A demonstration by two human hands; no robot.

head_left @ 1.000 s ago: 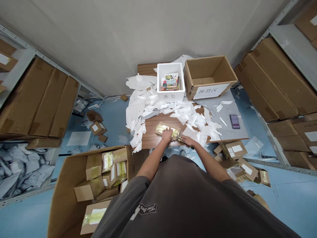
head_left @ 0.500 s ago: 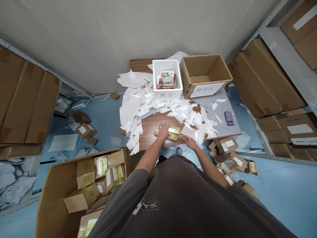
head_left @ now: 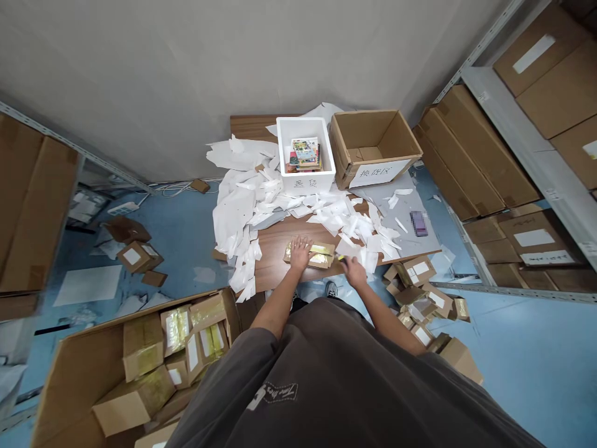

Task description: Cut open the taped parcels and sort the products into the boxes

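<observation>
A small taped cardboard box (head_left: 321, 255) lies flat on the brown wooden table (head_left: 275, 249), near its front edge. Across the left part of its top rests my left hand (head_left: 301, 252), fingers spread. A slit line runs along the taped top. Just off the box's right end, my right hand (head_left: 355, 271) is closed around a utility knife (head_left: 342, 257) with a yellow and dark handle. The blade is too small to make out. Torn white paper (head_left: 340, 214) is strewn behind the box.
At the back stand a white bin (head_left: 308, 182) of books and an open carton (head_left: 375, 149). A phone-like purple object (head_left: 418, 224) lies at right. A big carton (head_left: 69, 367) of parcels stands at lower left; small boxes (head_left: 420, 292) pile up at lower right.
My right hand and the knife have drawn slightly away from the box's right end, and the slit on top looks wider. The whole view has shifted a little.
</observation>
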